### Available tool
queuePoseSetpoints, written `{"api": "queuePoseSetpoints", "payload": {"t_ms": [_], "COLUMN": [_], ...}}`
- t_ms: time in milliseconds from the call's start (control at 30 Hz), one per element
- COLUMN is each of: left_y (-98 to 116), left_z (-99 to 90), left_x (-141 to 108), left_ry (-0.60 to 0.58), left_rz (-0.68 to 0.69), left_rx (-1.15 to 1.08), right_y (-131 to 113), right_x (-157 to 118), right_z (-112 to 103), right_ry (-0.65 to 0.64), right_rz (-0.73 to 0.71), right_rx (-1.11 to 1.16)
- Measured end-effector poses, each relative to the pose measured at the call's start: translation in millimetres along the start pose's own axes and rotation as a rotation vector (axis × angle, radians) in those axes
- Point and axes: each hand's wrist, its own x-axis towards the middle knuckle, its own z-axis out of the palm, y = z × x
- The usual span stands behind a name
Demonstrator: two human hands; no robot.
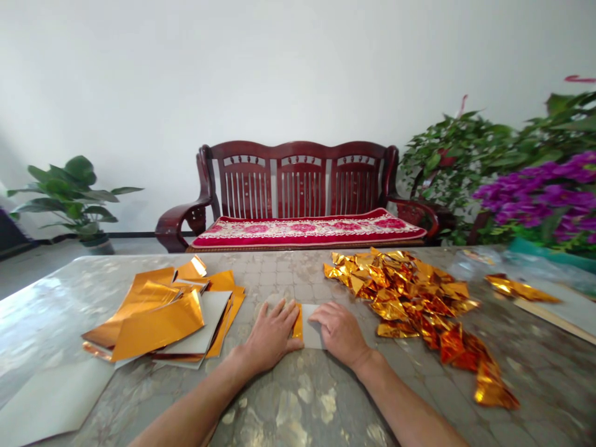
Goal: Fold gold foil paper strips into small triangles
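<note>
On the table in front of me lies a sheet of foil paper (313, 328), grey side up, with a gold strip folded over along its left part. My left hand (274, 333) rests flat on that gold strip, fingers stretched out and slightly spread. The fingers of my right hand (343, 333) are curled at the sheet's right end, thumb and forefinger together on the paper. A loose stack of gold foil sheets (158, 323) lies to the left of my left hand. Beyond my right hand is a heap of folded gold foil pieces (395, 288).
A pale sheet (56, 397) lies at the table's left front. Clear plastic (479, 261) and a board-like white item (563, 313) are at the right. Behind the patterned table (298, 403) stands a wooden bench (300, 186), with potted plants (69, 192) and purple flowers (549, 192) at the sides.
</note>
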Motion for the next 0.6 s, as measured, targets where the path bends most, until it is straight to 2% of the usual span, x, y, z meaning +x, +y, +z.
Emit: {"api": "queuePoseSetpoints", "payload": {"t_ms": [133, 367, 600], "left_y": [-10.1, -15.8, -16.7], "left_z": [-0.5, 0.5, 1.3], "left_x": [4.4, 8.9, 8.7], "left_ry": [-0.027, 0.033, 0.037], "left_rz": [0.076, 0.034, 0.016], "left_rx": [-0.08, -0.13, -0.18], "right_y": [3.6, 1.3, -2.7], "right_x": [0.3, 2.1, 4.8], "right_z": [0.8, -3.6, -3.0], "right_ry": [-0.068, -0.105, -0.122], "right_rz": [-0.004, -0.006, -0.002], "right_rx": [-0.035, -0.031, -0.078]}}
